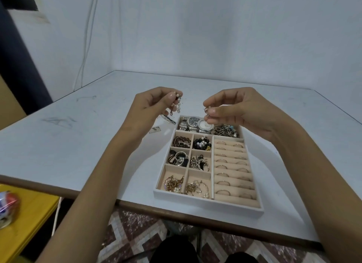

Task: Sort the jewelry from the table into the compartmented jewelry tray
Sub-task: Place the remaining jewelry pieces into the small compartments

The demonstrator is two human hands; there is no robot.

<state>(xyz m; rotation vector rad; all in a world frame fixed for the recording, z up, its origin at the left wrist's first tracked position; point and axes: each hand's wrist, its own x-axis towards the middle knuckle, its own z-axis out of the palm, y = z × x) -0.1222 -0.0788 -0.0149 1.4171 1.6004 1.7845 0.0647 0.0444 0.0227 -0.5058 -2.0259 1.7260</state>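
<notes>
White table (pixel 78 145) up front: flat, matte, smudged with grey scuffs on the left, trimmed with a brown edge. Pushed into a corner of pale, plain walls (pixel 215 37), with a thin cable (pixel 86 47) trailing down the left one. Lower left, a yellow side surface (pixel 29 219) with something shiny and crinkled on top, too blurred to name. Underfoot, patterned floor tiles (pixel 133 233) in maroon and cream.

Now the jewelry tray (pixel 205 202): rectangular, white outside, lined in soft beige velvet, parked near the table's front edge. Far row: chunky steel watches (pixel 195 124) lying side by side, and at the right a dark metallic tangle (pixel 226 130). Below, six square pockets in two columns:
- brown beads (pixel 181 142)
- a black-and-white pearl cluster (pixel 201 143)
- black cords with silver rings (pixel 178 158)
- silver chain (pixel 199 161)
- nearest, a gold chain heap (pixel 174 183) and a second gold heap with pearls (pixel 196 187)

Along the right side, padded rolls (pixel 231 171) with thin rings tucked into the slots.

Up above, both hands raised. Left hand (pixel 154 104), above the table just left of the tray's far corner, pinching a pearl strand (pixel 177 106) between thumb and fingertips, beads and clasp dangling. Right hand (pixel 241 110), over the watch pocket, pinching a tiny metal piece (pixel 207 111) between thumb and forefinger, too small to name. Lying on the table beside the tray: a steel watch band (pixel 168 119), partly hidden behind the left hand, and a small grey slip (pixel 155 129).
</notes>
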